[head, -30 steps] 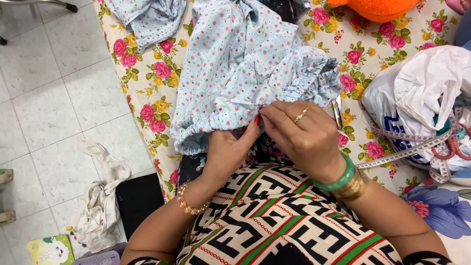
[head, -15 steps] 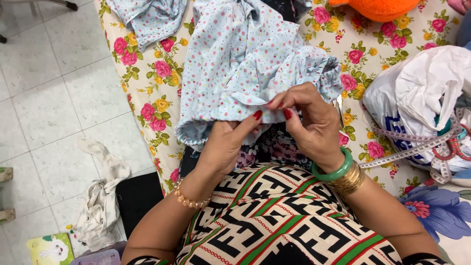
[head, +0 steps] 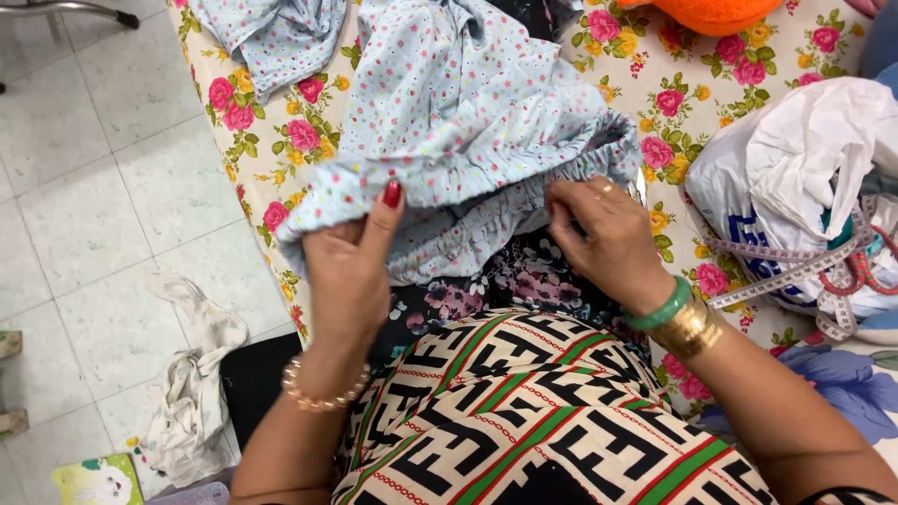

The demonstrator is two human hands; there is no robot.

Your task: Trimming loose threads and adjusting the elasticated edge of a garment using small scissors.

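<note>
A light blue garment point(head: 458, 103) with small pink flowers and a gathered elastic waistband lies on a table under a flowered cloth point(head: 281, 140). My left hand point(head: 348, 266) grips the waistband at its left end, thumb on top. My right hand point(head: 603, 238) pinches the same waistband further right, fingers tucked into the fabric. The band is stretched between both hands. A dark flowered fabric point(head: 486, 295) lies under the garment near my body.
A white plastic bag point(head: 795, 178) with a measuring tape point(head: 795, 271) sits at the right. An orange soft thing point(head: 720, 14) is at the top edge. More blue fabric point(head: 271, 37) lies top left. A white rag point(head: 192, 374) lies on the tiled floor.
My hands were close together at the middle of the waistband; they have moved apart, the left hand sliding left, and the band is now pulled out wide.
</note>
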